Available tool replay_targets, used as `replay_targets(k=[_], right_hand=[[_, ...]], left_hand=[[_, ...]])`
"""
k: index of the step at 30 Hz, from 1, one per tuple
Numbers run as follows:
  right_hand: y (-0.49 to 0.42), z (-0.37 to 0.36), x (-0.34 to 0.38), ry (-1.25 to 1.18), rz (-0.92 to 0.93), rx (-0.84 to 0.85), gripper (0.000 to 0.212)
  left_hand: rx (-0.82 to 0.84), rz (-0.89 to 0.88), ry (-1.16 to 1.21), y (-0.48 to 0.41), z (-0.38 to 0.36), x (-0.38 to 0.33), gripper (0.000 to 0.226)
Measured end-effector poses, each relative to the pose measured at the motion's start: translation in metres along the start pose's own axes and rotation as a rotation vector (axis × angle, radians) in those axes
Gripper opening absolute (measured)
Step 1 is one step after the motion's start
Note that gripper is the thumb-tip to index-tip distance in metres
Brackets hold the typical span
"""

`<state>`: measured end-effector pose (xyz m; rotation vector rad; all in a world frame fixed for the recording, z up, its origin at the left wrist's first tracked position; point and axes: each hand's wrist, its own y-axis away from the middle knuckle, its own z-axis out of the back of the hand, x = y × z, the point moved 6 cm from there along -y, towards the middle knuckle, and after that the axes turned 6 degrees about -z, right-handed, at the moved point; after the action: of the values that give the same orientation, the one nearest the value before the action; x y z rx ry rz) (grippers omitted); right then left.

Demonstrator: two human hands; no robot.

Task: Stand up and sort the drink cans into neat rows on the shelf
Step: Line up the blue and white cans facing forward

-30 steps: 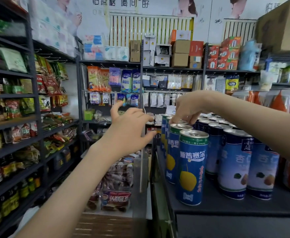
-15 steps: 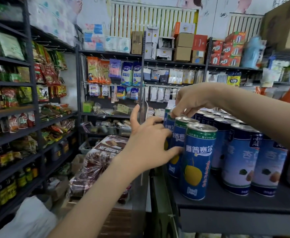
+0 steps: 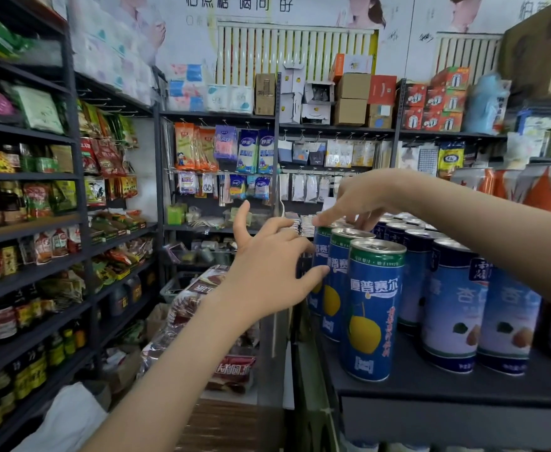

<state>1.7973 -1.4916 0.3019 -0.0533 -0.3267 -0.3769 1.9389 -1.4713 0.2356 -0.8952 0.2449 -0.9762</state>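
Blue pear-drink cans [image 3: 373,308] upright in a row, dark shelf [image 3: 430,383] edge

Dark shelf [image 3: 430,391], right side of view. Three blue pear cans stand upright in a file along its left edge. Front pear can [image 3: 373,308] is nr the front-left corner, 2nd pear can [image 3: 337,278] touching behind it, 3rd pear can [image 3: 320,252] behind that. Almond cans [image 3: 453,308] stand 2 abreast just right of the file, w/ dark-blue cans [image 3: 398,234] in rows behind them. Orange-silver cans [image 3: 544,190] sit further back twd the right edge. L hand [image 3: 267,272] comes in from beyond the left edge, fingers spread, thumb tip on side of 2nd pear can, index raised clear. R hand [image 3: 362,200] reaches over from the right, fingertips down on tops of the rear pear cans; grip or mere touch, can't tell.
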Motion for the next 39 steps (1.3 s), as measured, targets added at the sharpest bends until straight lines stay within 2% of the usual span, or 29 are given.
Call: replay_targets(k=[2, 6, 10, 11, 14, 16, 19, 22, 27, 34, 39], right_hand=[[-0.002, 0.001, -0.002, -0.013, -0.005, -0.01, 0.065], [-0.003, 0.005, 0.0, -0.02, 0.013, 0.042, 0.024], [-0.006, 0.006, -0.003, 0.009, 0.024, 0.086, 0.016], [-0.008, 0.006, -0.005, 0.016, 0.017, 0.105, 0.02], [-0.014, 0.016, -0.008, 0.041, -0.006, 0.072, 0.061], [-0.022, 0.022, -0.009, 0.1, -0.016, 0.008, 0.072], [-0.036, 0.02, -0.008, 0.146, -0.012, -0.021, 0.068], [-0.051, 0.006, -0.007, 0.187, -0.071, 0.064, 0.068], [-0.068, -0.006, -0.001, 0.143, -0.162, 0.143, 0.073], [-0.075, -0.02, 0.0, 0.162, -0.191, 0.176, 0.077], [-0.069, -0.01, 0.002, 0.154, -0.191, 0.125, 0.082]], left_hand=[[0.024, 0.004, -0.008, -0.001, -0.002, -0.001, 0.062], [0.04, 0.002, -0.03, -0.006, -0.003, 0.0, 0.054], [0.026, -0.017, -0.056, -0.011, -0.001, 0.004, 0.053], [0.025, -0.017, -0.045, -0.013, 0.0, 0.006, 0.052], [0.157, 0.035, 0.048, -0.025, -0.003, 0.023, 0.047], [0.234, 0.074, 0.122, -0.036, -0.005, 0.037, 0.047], [0.329, 0.13, 0.271, -0.047, -0.012, 0.054, 0.048], [0.42, 0.188, 0.441, -0.048, -0.022, 0.064, 0.051], [0.557, 0.164, 0.389, -0.048, -0.033, 0.064, 0.058], [0.527, 0.156, 0.413, -0.043, -0.032, 0.06, 0.06], [0.508, 0.142, 0.411, -0.041, -0.031, 0.064, 0.059]])
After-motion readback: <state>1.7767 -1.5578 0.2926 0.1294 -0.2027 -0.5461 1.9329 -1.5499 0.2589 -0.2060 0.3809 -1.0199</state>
